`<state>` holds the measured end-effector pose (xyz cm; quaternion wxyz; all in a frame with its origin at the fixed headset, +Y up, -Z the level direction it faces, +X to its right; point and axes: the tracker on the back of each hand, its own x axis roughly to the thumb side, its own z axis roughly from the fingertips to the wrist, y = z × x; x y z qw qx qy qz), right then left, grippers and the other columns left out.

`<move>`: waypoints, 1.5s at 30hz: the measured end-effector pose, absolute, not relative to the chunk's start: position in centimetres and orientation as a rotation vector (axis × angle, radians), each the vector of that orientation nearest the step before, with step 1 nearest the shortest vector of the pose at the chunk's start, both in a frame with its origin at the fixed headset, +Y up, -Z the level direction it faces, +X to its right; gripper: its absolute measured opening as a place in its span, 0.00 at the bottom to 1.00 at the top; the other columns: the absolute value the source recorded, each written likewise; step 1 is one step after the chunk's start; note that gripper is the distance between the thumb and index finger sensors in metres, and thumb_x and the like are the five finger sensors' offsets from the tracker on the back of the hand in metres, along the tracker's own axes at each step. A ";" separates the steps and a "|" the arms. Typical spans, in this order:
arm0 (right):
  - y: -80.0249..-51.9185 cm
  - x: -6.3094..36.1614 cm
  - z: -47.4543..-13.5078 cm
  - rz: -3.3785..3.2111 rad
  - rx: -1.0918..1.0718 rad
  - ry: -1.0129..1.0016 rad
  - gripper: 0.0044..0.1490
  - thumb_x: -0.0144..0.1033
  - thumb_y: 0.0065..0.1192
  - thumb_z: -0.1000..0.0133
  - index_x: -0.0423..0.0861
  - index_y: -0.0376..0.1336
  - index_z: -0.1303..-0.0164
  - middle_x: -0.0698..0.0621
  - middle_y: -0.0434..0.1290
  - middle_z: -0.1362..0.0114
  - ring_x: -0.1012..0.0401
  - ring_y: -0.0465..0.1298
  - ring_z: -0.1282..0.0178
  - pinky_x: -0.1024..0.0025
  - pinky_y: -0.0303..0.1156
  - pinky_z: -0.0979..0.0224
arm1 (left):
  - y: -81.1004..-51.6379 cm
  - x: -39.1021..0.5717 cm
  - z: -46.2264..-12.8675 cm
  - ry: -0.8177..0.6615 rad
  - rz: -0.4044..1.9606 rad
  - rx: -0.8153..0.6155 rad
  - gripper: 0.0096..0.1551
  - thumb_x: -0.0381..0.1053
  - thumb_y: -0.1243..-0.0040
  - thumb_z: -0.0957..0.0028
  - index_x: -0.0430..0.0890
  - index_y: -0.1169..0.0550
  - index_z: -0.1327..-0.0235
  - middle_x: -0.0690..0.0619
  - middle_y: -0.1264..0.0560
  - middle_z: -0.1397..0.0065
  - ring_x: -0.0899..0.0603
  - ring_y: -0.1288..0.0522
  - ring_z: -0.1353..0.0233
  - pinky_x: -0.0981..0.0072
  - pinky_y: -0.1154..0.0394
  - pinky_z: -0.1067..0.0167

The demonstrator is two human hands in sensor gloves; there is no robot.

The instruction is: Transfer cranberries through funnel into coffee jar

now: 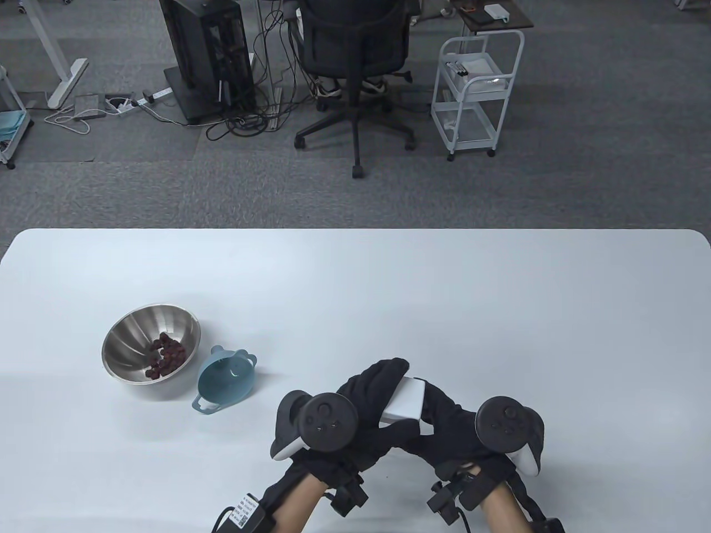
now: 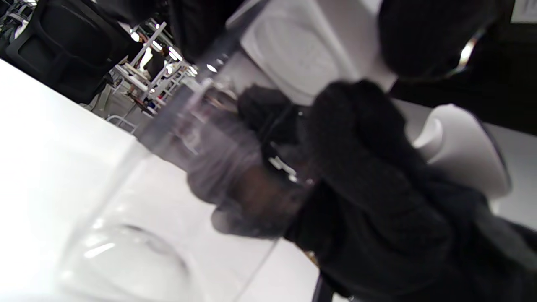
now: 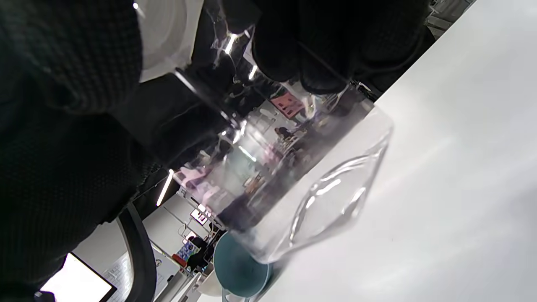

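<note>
A clear glass coffee jar (image 3: pixel 293 180) with a white lid (image 1: pixel 406 401) is held tilted just above the table (image 1: pixel 500 311) at the front centre. My left hand (image 1: pixel 373 395) wraps over the lid (image 2: pixel 302 46). My right hand (image 1: pixel 444 425) grips the glass body (image 2: pixel 138 218); its fingers (image 3: pixel 302 46) press on the glass. The jar looks empty. A steel bowl (image 1: pixel 119 341) with dark red cranberries (image 1: pixel 165 355) stands at the left. A blue funnel (image 1: pixel 225 383) lies beside the bowl, to its right, and shows behind the jar in the right wrist view (image 3: pixel 239 268).
The white table's far edge (image 1: pixel 355 230) borders grey carpet with an office chair (image 1: pixel 355 61), a computer tower (image 1: pixel 205 55) and a white trolley (image 1: pixel 472 100). The bowl and funnel lie left of both hands.
</note>
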<state>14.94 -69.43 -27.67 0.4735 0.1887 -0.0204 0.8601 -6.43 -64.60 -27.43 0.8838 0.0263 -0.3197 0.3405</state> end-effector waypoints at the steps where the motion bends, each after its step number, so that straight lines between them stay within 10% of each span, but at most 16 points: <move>1: -69.6 14.9 -27.5 2.083 0.455 -0.075 0.61 0.61 0.79 0.58 0.37 0.54 0.27 0.41 0.71 0.27 0.44 0.78 0.32 0.49 0.73 0.34 | -64.6 -6.4 -27.4 -0.664 0.709 0.066 0.54 0.70 0.44 0.48 0.46 0.45 0.14 0.37 0.41 0.15 0.30 0.32 0.20 0.30 0.39 0.24; 9: -69.7 14.3 -26.4 2.176 0.297 -0.345 0.61 0.66 0.79 0.61 0.39 0.56 0.31 0.43 0.72 0.31 0.46 0.79 0.37 0.52 0.74 0.36 | -65.5 -4.7 -25.8 -0.454 0.694 0.270 0.50 0.69 0.48 0.45 0.43 0.44 0.16 0.34 0.42 0.18 0.28 0.32 0.23 0.30 0.39 0.26; 13: -69.5 13.9 -25.5 2.348 0.228 -0.506 0.61 0.70 0.76 0.59 0.39 0.56 0.31 0.43 0.73 0.33 0.47 0.79 0.39 0.53 0.74 0.38 | -65.3 -2.8 -24.7 -0.319 0.604 0.119 0.52 0.64 0.57 0.38 0.35 0.57 0.17 0.28 0.53 0.18 0.22 0.42 0.21 0.27 0.44 0.27; 20: -70.8 15.0 -26.1 2.210 0.233 -0.326 0.61 0.68 0.75 0.58 0.40 0.53 0.27 0.43 0.70 0.28 0.46 0.77 0.34 0.52 0.72 0.34 | -62.2 -2.8 -24.4 -0.434 0.247 -0.119 0.58 0.73 0.59 0.40 0.39 0.63 0.16 0.28 0.64 0.17 0.20 0.55 0.18 0.26 0.49 0.25; 24: -71.8 15.6 -26.7 2.140 0.268 -0.227 0.61 0.65 0.76 0.58 0.41 0.52 0.27 0.43 0.69 0.26 0.45 0.75 0.31 0.50 0.71 0.32 | -59.9 -3.6 -25.0 -0.657 0.269 0.010 0.56 0.69 0.48 0.43 0.44 0.57 0.14 0.32 0.62 0.13 0.22 0.55 0.15 0.28 0.47 0.23; 33: -72.4 15.5 -27.1 2.115 0.357 -0.122 0.61 0.61 0.78 0.58 0.41 0.51 0.26 0.43 0.67 0.23 0.44 0.73 0.28 0.49 0.69 0.30 | -60.0 -2.9 -28.2 -0.765 0.166 -0.290 0.58 0.60 0.31 0.52 0.54 0.51 0.17 0.44 0.56 0.11 0.29 0.58 0.12 0.33 0.51 0.21; 45: -72.2 15.3 -27.0 2.190 0.359 -0.145 0.61 0.61 0.79 0.58 0.41 0.52 0.26 0.43 0.68 0.24 0.44 0.74 0.28 0.49 0.69 0.29 | -60.5 -1.8 -28.8 -0.601 -0.048 -0.137 0.54 0.72 0.33 0.59 0.46 0.32 0.22 0.41 0.29 0.23 0.37 0.20 0.32 0.46 0.27 0.31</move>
